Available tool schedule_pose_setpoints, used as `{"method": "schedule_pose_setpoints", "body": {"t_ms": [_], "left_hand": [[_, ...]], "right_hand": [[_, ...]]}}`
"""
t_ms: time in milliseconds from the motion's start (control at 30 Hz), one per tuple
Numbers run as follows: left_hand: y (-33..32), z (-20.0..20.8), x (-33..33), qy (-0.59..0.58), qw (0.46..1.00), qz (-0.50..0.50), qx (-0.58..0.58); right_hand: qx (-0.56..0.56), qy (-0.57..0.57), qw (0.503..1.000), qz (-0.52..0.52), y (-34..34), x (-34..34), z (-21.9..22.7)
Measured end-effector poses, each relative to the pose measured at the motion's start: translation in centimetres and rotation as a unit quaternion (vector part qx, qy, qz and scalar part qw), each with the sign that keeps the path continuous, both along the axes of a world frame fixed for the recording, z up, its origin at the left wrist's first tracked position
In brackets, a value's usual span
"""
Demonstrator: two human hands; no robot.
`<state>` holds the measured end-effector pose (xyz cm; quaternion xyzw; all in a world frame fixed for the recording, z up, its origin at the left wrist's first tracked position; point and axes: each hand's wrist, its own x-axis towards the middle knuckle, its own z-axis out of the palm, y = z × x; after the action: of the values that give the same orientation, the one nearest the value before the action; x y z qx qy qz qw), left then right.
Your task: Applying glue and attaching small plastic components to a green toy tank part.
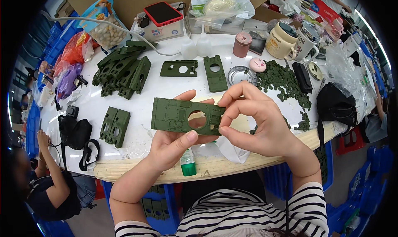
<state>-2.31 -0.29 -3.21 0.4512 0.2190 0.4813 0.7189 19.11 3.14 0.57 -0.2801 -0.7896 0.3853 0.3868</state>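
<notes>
My left hand (168, 149) holds a dark green plastic model tank hull (171, 112) from below, thumb on its near edge. A large round hole goes through the hull. My right hand (261, 118) has thumb and forefinger pinched at the hull's right end; any small part between them is hidden. Beyond my hands lie two similar pieces, one crosswise (170, 68) and one lengthwise (216, 84). A pair of hulls (119, 120) rests to the left, below a heaped pile of hulls (120, 71). Many small green parts (282, 77) are spread at the right.
A green-capped bottle (188, 165) lies at the table's near edge. Further back stand white squeeze bottles (189, 49), a pink tin (242, 45), mugs (282, 40) and a red-cased phone (163, 13). Black bags (338, 106) sit at the right. Another person (54, 187) is at the left.
</notes>
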Motion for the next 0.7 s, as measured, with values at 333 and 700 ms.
{"method": "schedule_pose_setpoints", "body": {"t_ms": [333, 700], "left_hand": [[0.01, -0.09, 0.02, 0.003, 1.000, 0.001, -0.004], [-0.09, -0.19, 0.10, 0.005, 1.000, -0.001, 0.000]], "right_hand": [[0.015, -0.007, 1.000, 0.001, 0.07, -0.16, -0.09], [0.028, -0.015, 0.999, -0.007, 0.07, -0.19, -0.07]]}}
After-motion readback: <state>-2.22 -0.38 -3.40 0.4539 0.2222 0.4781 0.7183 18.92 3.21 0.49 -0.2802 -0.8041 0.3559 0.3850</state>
